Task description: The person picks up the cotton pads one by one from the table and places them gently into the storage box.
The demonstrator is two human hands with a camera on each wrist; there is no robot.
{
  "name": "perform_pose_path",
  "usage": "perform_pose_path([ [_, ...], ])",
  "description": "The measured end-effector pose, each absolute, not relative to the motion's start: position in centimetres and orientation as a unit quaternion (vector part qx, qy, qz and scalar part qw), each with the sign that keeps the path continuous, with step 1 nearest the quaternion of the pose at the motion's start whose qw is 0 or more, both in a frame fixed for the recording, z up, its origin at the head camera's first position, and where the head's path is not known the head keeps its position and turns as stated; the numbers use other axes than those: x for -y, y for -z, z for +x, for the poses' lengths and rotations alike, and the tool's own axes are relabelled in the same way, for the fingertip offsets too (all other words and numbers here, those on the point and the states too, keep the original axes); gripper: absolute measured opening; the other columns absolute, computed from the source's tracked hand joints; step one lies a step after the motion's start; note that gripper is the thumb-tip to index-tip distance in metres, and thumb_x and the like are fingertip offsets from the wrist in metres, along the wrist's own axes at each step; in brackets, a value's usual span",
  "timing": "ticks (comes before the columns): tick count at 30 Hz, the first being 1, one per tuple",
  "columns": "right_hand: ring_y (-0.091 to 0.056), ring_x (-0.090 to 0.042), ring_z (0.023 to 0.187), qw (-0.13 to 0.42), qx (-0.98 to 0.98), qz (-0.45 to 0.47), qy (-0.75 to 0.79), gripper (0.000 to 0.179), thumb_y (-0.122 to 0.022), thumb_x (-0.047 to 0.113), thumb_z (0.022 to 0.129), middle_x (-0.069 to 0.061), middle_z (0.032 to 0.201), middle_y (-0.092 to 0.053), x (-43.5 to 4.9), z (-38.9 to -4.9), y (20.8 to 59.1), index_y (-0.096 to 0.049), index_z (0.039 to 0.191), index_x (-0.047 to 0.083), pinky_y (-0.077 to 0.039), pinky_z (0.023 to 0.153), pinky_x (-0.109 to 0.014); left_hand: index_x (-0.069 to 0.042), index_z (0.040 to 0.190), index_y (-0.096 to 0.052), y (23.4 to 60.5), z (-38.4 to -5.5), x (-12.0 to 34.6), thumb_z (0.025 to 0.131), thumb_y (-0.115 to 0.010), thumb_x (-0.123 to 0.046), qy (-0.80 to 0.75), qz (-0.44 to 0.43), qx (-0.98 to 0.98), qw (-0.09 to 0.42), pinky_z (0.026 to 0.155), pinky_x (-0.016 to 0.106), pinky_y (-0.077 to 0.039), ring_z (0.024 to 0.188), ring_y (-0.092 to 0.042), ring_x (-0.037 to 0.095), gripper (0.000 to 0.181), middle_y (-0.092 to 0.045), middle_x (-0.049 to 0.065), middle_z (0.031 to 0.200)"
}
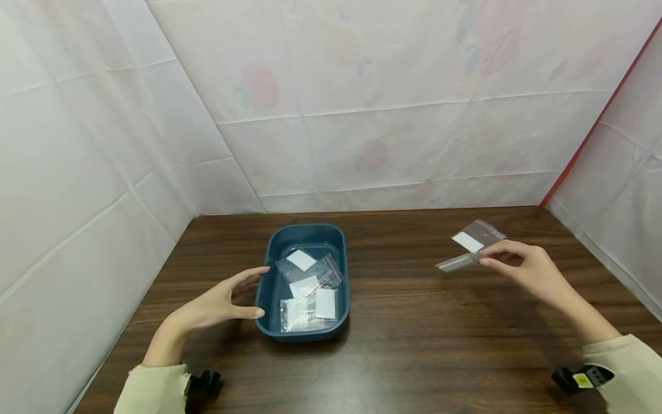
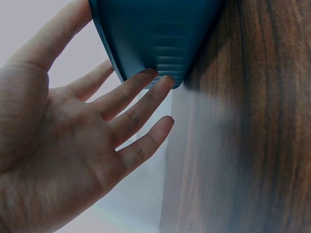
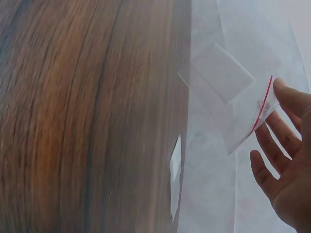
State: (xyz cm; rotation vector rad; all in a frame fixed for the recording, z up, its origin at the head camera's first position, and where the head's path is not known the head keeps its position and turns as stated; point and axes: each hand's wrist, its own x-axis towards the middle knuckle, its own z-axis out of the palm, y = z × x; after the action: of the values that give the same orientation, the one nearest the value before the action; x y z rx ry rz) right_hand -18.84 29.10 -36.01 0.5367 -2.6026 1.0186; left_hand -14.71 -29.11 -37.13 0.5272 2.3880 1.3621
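Observation:
My left hand (image 1: 209,307) is at the left side of a dark blue tub (image 1: 262,293), its thumb and fingers spread along the rim. In the left wrist view, loosely extended fingers (image 2: 141,109) touch or nearly touch the ribbed outer wall. Over the table's right side, my right hand (image 1: 532,273) pinches a clear zip bag (image 1: 456,263) between thumb and fingertips. This bag's red zip line (image 3: 265,102) and pale panel (image 3: 223,73) show in the right wrist view. Another zip bag (image 1: 478,233) with a white panel lies just behind it.
Inside the tub are several clear zip bags (image 1: 310,310) with white panels. The brown wood-grain table (image 1: 403,345) ends at the back against a pale patterned cloth (image 1: 331,115); similar cloth hangs at both sides.

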Motion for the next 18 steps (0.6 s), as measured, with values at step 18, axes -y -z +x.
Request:
perform_pose_path([
  [18,-0.062,-0.008,0.072,0.172,0.885,0.162,-0.4,0.015,-0.076,0.017,0.09,0.007,0.089,-0.071,-25.3,-18.7,34.8,-0.075,0.104,0.012,-0.049,0.057,-0.02,-0.009,0.155,-0.028,37.2,-14.8,29.1,0.09,-0.076,-0.022,-0.487,0.19,-0.835,0.173,0.11,0.066,-0.025,0.143,-0.021,0.049,0.082,-0.021,0.019,0.16],
])
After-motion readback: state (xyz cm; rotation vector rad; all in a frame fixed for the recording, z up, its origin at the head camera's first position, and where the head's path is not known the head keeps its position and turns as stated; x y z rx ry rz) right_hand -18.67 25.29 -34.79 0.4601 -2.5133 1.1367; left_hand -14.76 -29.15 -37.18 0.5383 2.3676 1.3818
